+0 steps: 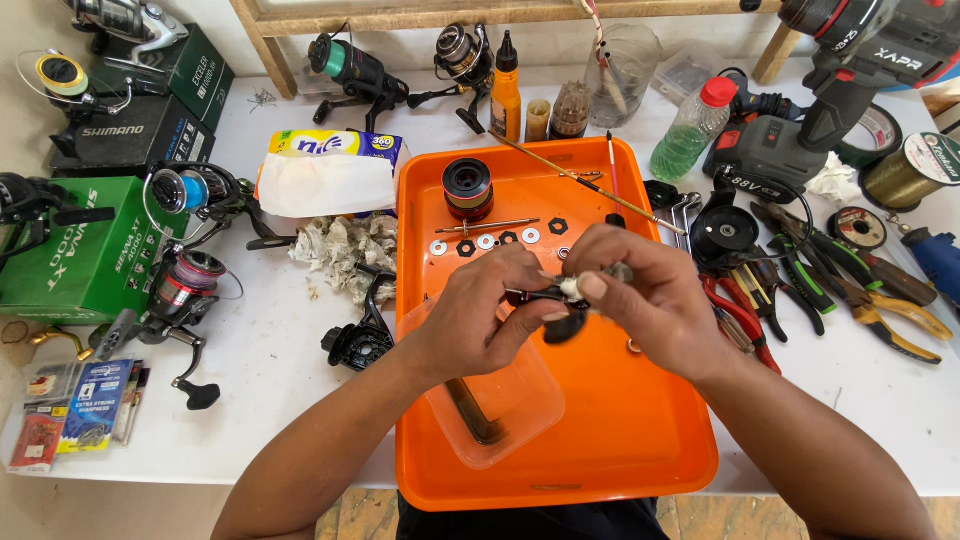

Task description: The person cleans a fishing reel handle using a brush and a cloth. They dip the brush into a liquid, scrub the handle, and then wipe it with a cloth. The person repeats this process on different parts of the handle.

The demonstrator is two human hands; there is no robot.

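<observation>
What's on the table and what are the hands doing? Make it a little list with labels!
Left hand: holds a small dark reel part
Right hand: presses a white wad on that part
Under the hands: orange tray
On the tray: spool, row of washers, clear tub
Left of tray: fishing reels, green box
Right of tray: pliers, drill

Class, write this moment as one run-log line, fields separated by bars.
left hand: grips small dark reel part | right hand: presses white wad on it | place: above orange tray | nearby: washers, spool
</observation>
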